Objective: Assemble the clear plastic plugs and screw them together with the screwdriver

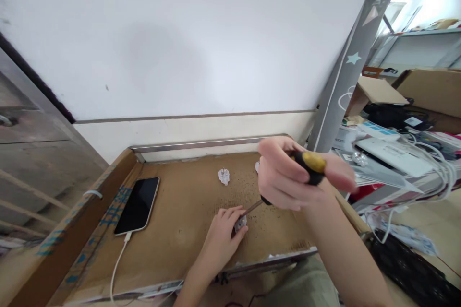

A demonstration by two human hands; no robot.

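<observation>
With fingers wrapped round its black and yellow handle, my right hand [281,172] holds a screwdriver [312,165]. Its thin shaft slants down to the left, and the tip meets a small clear-white plastic part [240,223] on the cardboard. My left hand [225,230] grips that part between thumb and fingers, which hide some of it. A similar small plastic part [224,176] lies farther back on the cardboard. Another one [257,167] shows only its edge, the rest being hidden behind my right hand.
A phone [138,205] with a white charging cable [120,259] lies at the left of the cardboard surface [180,216]. A raised cardboard side [82,230] runs along the left edge. To the right stands a cluttered table with boxes [428,96] and white cables [446,177].
</observation>
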